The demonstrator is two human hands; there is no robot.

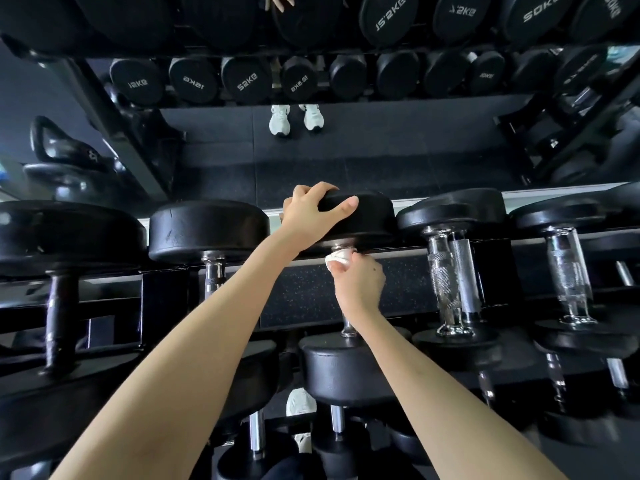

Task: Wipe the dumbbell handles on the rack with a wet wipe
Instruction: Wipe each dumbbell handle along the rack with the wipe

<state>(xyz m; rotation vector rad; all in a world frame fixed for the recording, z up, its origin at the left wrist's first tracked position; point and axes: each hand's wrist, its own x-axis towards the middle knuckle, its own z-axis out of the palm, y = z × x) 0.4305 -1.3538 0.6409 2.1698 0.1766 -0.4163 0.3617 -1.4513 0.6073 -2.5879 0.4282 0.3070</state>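
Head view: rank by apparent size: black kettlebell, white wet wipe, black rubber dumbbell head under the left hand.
Largest: black rubber dumbbell head and black kettlebell look alike, kettlebell farther, unranked.
Smallest: white wet wipe, partly hidden in right hand.

This is a gym. Racked rubber-headed dumbbells (209,230) span the frame (a mirror (381,140) doubles them). A kettlebell (69,181) sits at left.

dumbbells (349,362) side by side on rack (166,296), mirror (346,150) behind, kettlebell (65,168) far left

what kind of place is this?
Most likely a gym's free-weight area: black rubber-headed, chrome-handled dumbbells on a black metal rack, a black kettlebell, and a wall mirror reflecting kg-marked weights.
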